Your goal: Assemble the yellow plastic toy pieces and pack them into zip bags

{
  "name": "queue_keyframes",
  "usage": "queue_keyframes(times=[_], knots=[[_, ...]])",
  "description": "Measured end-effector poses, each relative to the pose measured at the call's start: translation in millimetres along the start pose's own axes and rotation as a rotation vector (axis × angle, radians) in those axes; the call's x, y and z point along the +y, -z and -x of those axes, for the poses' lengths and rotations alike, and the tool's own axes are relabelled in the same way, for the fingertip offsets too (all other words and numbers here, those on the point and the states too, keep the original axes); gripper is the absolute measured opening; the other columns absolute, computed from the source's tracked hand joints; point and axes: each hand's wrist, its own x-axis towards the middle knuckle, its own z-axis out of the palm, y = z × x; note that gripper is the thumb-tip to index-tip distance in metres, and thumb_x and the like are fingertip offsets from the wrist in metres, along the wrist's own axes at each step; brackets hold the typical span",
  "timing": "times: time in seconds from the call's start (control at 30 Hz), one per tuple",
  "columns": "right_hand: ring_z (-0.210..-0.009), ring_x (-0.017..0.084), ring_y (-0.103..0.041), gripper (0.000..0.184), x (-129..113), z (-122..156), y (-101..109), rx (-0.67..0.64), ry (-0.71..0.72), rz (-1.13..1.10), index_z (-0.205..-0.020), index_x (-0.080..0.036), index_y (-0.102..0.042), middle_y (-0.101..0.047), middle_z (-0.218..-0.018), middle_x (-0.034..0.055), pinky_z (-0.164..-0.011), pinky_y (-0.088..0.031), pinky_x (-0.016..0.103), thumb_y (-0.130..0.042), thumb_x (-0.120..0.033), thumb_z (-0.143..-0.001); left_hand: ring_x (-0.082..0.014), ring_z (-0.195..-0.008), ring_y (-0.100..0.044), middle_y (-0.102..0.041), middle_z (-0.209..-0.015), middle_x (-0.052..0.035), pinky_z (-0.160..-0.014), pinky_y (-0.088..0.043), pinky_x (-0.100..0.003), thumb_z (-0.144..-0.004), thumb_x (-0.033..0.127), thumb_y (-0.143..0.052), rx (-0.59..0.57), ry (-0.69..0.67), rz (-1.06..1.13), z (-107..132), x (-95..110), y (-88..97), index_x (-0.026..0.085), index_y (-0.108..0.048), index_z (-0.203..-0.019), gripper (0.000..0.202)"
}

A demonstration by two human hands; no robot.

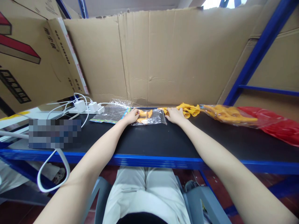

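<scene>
On the black tabletop lies a clear plastic bag (157, 119) with orange plastic pieces (145, 114) inside. My left hand (132, 116) is closed on the bag's left part, fingers curled at its edge. Just past the bag's right end, my right hand (174, 115) bends its fingers over one of several loose orange horn-shaped plastic pieces (192, 110); its fingertips are partly hidden. Left of my left hand rests a flat clear bag (108, 114) with a coloured edge.
A filled clear bag of orange pieces (224, 114) and a red plastic bag (280, 124) lie at the right. White chargers (80, 106) and cables stand at the left, beside a blurred-out object (54, 133). A cardboard sheet (175, 59) closes off the back; blue rails (154, 161) edge the table.
</scene>
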Motion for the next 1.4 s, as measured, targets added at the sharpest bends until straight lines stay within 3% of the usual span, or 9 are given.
queue_keyframes(times=[0.13,0.4,0.53,0.7,1.03,1.2,1.3,1.4], knots=[[-0.096,0.029,-0.052,0.033,-5,0,8,0.052,-0.023,-0.017,-0.102,-0.013,-0.053,-0.059,-0.101,0.0137,-0.081,-0.029,0.043,-0.043,-0.034,-0.079,-0.018,-0.094,-0.05,-0.053,-0.093,-0.0072,-0.087,-0.041,-0.032,-0.081,0.017,-0.042,0.006,0.005,-0.002,1,2,0.7,0.018,-0.047,-0.075,0.008],[-0.095,0.026,-0.051,0.03,-5,3,29,0.354,-0.038,-0.166,-0.102,-0.014,-0.051,-0.057,-0.102,0.0124,-0.081,-0.028,0.038,-0.042,-0.033,-0.081,-0.0181,-0.096,-0.05,-0.053,-0.092,-0.0065,-0.089,-0.04,-0.032,-0.081,0.016,-0.042,-0.001,0.007,0.009,-1,2,0.0,0.018,-0.047,-0.074,0.008],[-0.093,0.025,-0.052,0.031,-5,6,39,0.414,-0.055,-0.203,-0.102,-0.014,-0.052,-0.058,-0.101,0.0125,-0.082,-0.029,0.038,-0.044,-0.034,-0.08,-0.0188,-0.095,-0.051,-0.053,-0.092,-0.0073,-0.088,-0.04,-0.033,-0.079,0.015,-0.043,-0.002,0.02,0.024,-1,2,0.0,0.018,-0.047,-0.075,0.006],[-0.093,0.026,-0.052,0.032,-18,10,44,0.327,-0.035,-0.177,-0.105,-0.014,-0.052,-0.057,-0.105,0.0128,-0.081,-0.032,0.038,-0.043,-0.034,-0.081,-0.0179,-0.094,-0.051,-0.053,-0.091,-0.0061,-0.087,-0.041,-0.032,-0.079,0.014,-0.043,-0.014,0.026,0.012,0,4,1.7,0.018,-0.047,-0.074,0.007],[-0.087,0.026,-0.059,0.022,-48,22,43,0.013,0.077,-0.055,-0.097,-0.015,-0.055,-0.059,-0.1,0.0136,-0.067,-0.04,0.031,-0.046,-0.024,-0.079,-0.0178,-0.094,-0.051,-0.052,-0.091,-0.0062,-0.086,-0.041,-0.031,-0.08,0.015,-0.042,-0.009,0.006,-0.007,0,4,1.6,0.019,-0.045,-0.074,0.008],[-0.09,0.025,-0.059,0.024,-41,18,40,-0.105,0.135,-0.133,-0.093,-0.019,-0.06,-0.062,-0.103,0.0101,-0.069,-0.041,0.031,-0.043,-0.032,-0.082,-0.0187,-0.094,-0.051,-0.053,-0.092,-0.0072,-0.087,-0.041,-0.032,-0.08,0.015,-0.042,-0.013,0.014,0.015,1,5,2.3,0.018,-0.047,-0.075,0.007],[-0.092,0.024,-0.058,0.031,-32,14,42,-0.096,0.098,-0.152,-0.094,-0.017,-0.062,-0.062,-0.104,0.0112,-0.072,-0.041,0.032,-0.034,-0.025,-0.085,-0.0185,-0.093,-0.051,-0.053,-0.093,-0.0075,-0.087,-0.04,-0.032,-0.08,0.016,-0.042,-0.009,0.006,0.008,1,4,1.9,0.018,-0.047,-0.076,0.007],[-0.099,0.025,-0.054,0.032,-24,13,43,-0.051,0.067,-0.092,-0.098,-0.015,-0.063,-0.06,-0.107,0.0125,-0.079,-0.039,0.035,-0.036,-0.016,-0.081,-0.018,-0.093,-0.05,-0.053,-0.094,-0.0075,-0.088,-0.04,-0.031,-0.081,0.016,-0.042,-0.007,-0.001,0.0,1,4,1.6,0.018,-0.047,-0.076,0.008]])
